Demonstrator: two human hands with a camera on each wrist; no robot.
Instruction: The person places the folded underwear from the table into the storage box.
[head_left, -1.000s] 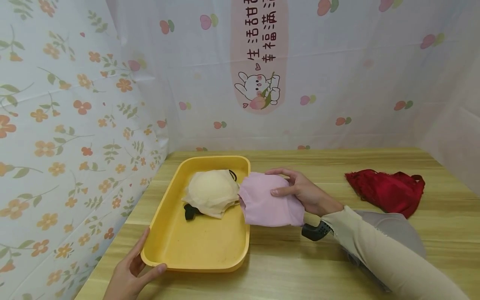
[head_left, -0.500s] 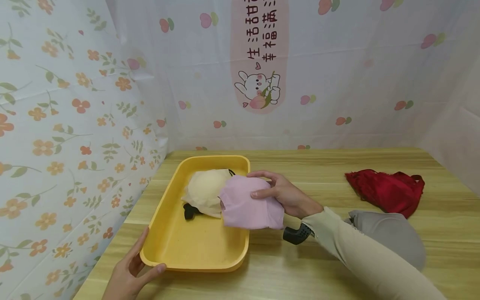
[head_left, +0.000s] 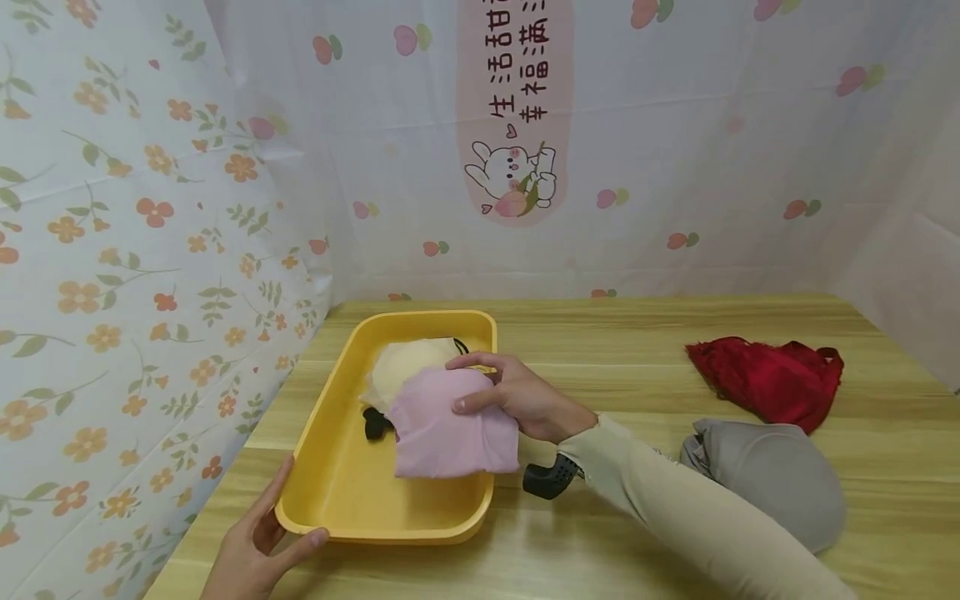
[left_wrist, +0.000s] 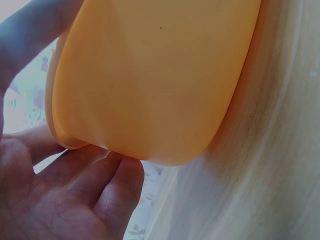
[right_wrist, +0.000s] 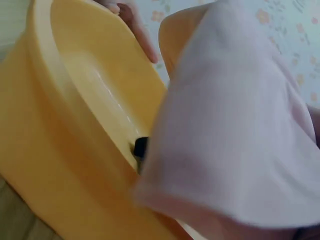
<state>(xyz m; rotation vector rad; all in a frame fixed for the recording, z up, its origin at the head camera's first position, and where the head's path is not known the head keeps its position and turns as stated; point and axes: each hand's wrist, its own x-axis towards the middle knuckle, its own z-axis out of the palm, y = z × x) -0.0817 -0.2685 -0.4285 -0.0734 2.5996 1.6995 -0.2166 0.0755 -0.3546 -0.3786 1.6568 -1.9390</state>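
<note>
My right hand pinches a folded pink bra, thumb on top, over the right side of a yellow plastic tray. In the right wrist view the bra hangs close over the tray's rim. A folded cream bra lies in the far part of the tray, partly covered in the head view by the pink one; a black strap sticks out beside it. My left hand grips the tray's near left corner; in the left wrist view its fingers curl against the outer wall.
On the wooden table to the right lie a red lace bra and a folded grey bra near my right forearm. A flowered cloth borders the table on the left, and a printed cloth hangs behind.
My right hand has carried the pink bra leftward and slightly nearer, from beside the tray's right rim to over its inside. The left hand stays at the corner.
</note>
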